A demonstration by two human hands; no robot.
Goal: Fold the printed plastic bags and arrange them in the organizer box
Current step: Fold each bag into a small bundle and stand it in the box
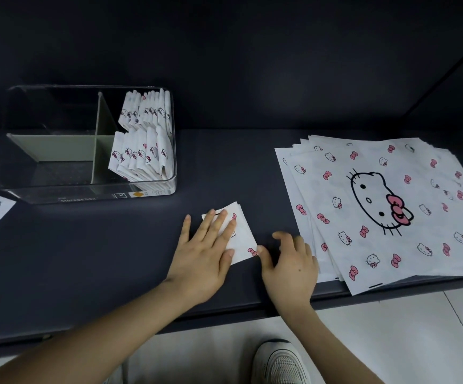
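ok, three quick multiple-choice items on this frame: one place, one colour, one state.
1. Where in the organizer box do the folded bags stand?
A left compartments
B right compartments
C all four

2. Colour of the bows printed on the flat stack?
A blue
B pink
C green

3. How is the left hand on the small folded bag?
A lifted clear
B fisted
C pressing, fingers straight

1B: both right compartments hold bags, the left ones none.
2B: the bows are pink.
3C: straight fingers lie flat on it.

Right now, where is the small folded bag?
In the head view, the folded bag lies centre-front on the dark table, under the left hand, between the organizer box and the flat bag stack.
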